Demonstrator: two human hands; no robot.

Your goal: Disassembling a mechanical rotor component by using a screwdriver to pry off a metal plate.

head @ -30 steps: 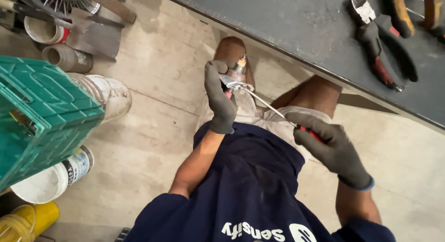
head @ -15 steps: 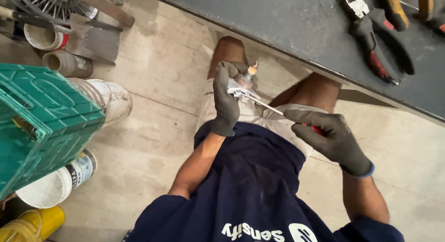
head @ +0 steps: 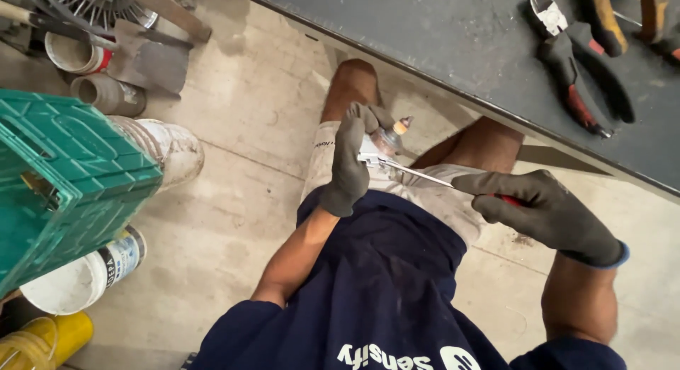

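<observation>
Pale concrete floor (head: 234, 164), dusty; dark workbench (head: 439, 37) top right.

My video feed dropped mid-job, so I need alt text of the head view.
The gloved left hand grips a small round metal part with a brass tip, while the gloved right hand holds a red-handled screwdriver with its tip against that part. Black-and-red pliers lie on the dark workbench; a green plastic crate sits on the left.

Screwdriver handle (head: 504, 198) mostly buried inside right grip (head: 545, 214). Small fitting (head: 388, 138) half covered by left grip (head: 352, 164). Yellow container (head: 42, 338) cut off at bottom-left edge.
</observation>
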